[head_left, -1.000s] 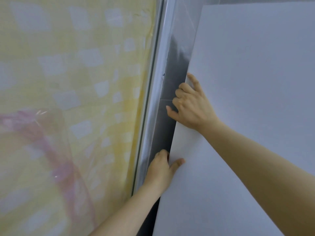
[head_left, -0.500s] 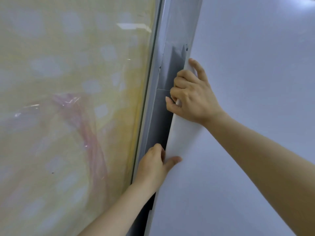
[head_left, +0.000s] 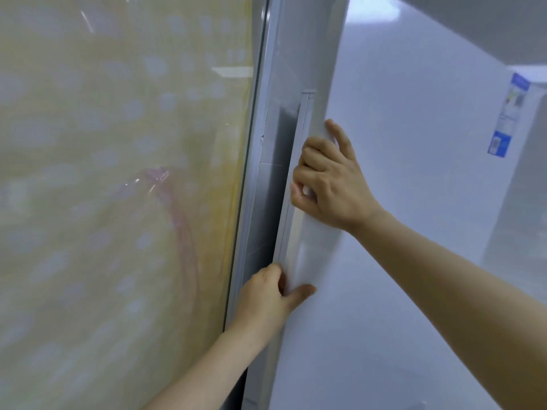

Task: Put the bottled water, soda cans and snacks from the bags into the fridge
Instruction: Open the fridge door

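Opening fridge door point(head_left: 414, 232): first step by my judgement, loading not begun as far as view shows. Grip: right hand point(head_left: 331, 179) at centre, fingers curled round door's left edge; left hand point(head_left: 266, 297) toward 6 o'clock, fingers hooked behind same edge, thumb on front face. Next move likely needs steady pull toward body, door swinging toward 3 o'clock. Out of view: bags, water, cans, snacks. At 9 o'clock, glass panel point(head_left: 118, 187), yellow pattern; grey frame point(head_left: 257, 149) just beside door edge, gap narrow, knuckles may scrape. Blue label point(head_left: 509, 113) at 2 o'clock.
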The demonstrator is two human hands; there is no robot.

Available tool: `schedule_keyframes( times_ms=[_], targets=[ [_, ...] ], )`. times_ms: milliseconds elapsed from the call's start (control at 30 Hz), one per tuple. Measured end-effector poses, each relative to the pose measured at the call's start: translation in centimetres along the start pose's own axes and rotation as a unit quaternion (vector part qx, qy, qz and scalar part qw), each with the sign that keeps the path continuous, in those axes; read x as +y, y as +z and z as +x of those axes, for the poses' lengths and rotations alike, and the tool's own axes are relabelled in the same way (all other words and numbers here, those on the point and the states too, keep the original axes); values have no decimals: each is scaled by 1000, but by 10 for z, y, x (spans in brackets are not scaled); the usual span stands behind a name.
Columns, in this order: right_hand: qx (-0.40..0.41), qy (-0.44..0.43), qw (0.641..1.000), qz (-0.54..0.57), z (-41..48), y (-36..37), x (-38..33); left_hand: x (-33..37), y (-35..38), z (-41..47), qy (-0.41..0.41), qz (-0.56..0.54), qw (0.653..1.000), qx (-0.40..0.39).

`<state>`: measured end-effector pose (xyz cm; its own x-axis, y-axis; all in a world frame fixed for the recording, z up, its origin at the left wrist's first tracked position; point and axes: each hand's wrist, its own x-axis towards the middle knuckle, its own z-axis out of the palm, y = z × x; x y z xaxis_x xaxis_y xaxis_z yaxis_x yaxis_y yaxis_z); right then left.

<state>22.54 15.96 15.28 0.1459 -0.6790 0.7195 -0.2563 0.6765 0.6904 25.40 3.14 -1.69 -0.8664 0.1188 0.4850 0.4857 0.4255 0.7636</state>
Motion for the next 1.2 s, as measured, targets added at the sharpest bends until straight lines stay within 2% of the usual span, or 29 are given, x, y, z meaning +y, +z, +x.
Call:
schedule_keyframes(
  times_ms=[167, 267, 433, 633, 867, 1200],
  targets=[
    [13, 16, 1000, 0, -9, -74, -7, 44, 14, -62, 21, 36, 999, 24],
    [18, 21, 1000, 5, -21, -121, -5, 74, 25, -95, 37, 48, 998, 9],
    [-13, 30, 999, -8, -39, -195, 0, 117, 49, -140, 69, 37, 997, -1],
    [-77, 61, 994, -40, -66, -271, 9, 151, 70, -171, 105, 4, 991, -87],
    [-103, 132, 981, -96, -95, -335, 17, 169, 88, -175, 192, -9, 972, -134],
    [-133, 227, 942, -207, -136, -393, 17, 150, 128, -163, 279, 42, 937, -206]
  ],
)
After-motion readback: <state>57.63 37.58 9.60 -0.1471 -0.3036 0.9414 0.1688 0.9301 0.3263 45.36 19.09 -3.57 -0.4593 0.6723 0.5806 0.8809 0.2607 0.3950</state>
